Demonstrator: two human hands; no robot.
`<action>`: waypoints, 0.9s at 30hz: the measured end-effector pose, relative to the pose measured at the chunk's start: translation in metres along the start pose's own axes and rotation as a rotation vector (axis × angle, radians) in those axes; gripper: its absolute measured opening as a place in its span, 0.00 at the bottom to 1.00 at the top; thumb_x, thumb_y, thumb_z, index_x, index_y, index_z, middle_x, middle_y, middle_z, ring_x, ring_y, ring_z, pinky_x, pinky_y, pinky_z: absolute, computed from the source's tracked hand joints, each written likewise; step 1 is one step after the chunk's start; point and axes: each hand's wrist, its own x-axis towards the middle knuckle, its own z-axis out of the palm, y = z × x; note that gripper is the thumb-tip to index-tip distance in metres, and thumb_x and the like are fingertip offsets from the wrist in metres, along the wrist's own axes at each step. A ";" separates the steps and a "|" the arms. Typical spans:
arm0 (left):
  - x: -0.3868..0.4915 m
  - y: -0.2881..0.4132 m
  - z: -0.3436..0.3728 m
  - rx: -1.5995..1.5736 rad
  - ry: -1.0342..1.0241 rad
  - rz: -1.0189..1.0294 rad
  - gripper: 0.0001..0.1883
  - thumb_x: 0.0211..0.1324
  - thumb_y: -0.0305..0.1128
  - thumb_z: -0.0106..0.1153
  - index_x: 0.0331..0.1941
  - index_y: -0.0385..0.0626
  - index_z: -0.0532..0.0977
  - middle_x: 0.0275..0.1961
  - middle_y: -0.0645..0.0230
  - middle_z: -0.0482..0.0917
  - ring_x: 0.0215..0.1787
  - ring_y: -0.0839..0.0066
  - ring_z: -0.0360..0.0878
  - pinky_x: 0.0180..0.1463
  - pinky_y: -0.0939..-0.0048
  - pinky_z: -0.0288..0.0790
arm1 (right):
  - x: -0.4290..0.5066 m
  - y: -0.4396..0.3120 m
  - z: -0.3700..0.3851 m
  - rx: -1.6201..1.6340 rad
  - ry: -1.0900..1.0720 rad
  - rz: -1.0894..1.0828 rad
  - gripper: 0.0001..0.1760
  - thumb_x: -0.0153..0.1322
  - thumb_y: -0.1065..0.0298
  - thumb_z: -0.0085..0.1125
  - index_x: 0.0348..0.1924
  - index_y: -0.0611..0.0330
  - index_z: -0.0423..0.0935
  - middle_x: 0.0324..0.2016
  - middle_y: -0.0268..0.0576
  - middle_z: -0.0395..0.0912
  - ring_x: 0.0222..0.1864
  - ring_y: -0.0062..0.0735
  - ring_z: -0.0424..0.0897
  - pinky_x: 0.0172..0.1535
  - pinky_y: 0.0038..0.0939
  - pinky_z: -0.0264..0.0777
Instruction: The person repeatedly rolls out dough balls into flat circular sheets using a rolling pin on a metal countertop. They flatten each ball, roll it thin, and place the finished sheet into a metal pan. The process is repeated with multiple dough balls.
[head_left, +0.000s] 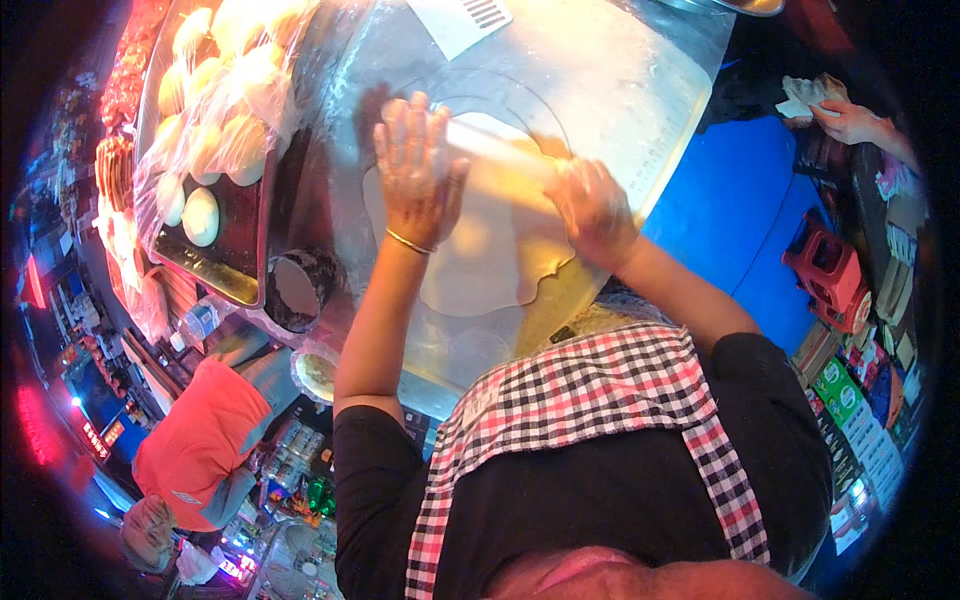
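Note:
A thin, uneven sheet of dough lies on a translucent mat printed with circles and a scale. Across its far part runs a pale rolling pin, blurred by motion. My left hand is laid flat at the pin's left end, fingers stretched out; the hand hides that end. At the other end, my right hand is curled around the pin, also blurred. The dough's right edge reaches below my right hand. A white slotted scraper lies at the far edge of the mat.
To the left stands a metal tray of dough balls partly under plastic film. Beside it are a dark pot, a small bowl and a bottle. A person in a red vest is lower left; another person's hand is right.

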 end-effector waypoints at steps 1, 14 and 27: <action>-0.005 0.007 0.005 -0.001 -0.124 -0.021 0.30 0.75 0.51 0.43 0.69 0.42 0.70 0.77 0.46 0.63 0.81 0.46 0.55 0.80 0.38 0.41 | -0.013 -0.007 0.002 0.017 -0.040 0.040 0.20 0.70 0.67 0.65 0.52 0.67 0.73 0.43 0.55 0.74 0.42 0.54 0.76 0.42 0.45 0.74; 0.082 -0.002 0.087 0.182 -0.206 0.050 0.33 0.67 0.52 0.56 0.73 0.60 0.65 0.79 0.60 0.60 0.82 0.47 0.44 0.71 0.15 0.33 | 0.004 0.006 -0.018 -0.404 -0.211 0.371 0.28 0.71 0.62 0.63 0.63 0.60 0.70 0.54 0.50 0.72 0.52 0.50 0.74 0.49 0.42 0.74; 0.053 -0.018 0.002 -0.340 0.164 -0.191 0.22 0.76 0.39 0.50 0.65 0.35 0.72 0.67 0.48 0.76 0.71 0.51 0.71 0.76 0.54 0.60 | 0.080 -0.029 0.033 -0.633 -0.904 -1.322 0.12 0.70 0.64 0.57 0.27 0.40 0.90 0.24 0.30 0.86 0.37 0.31 0.86 0.77 0.58 0.43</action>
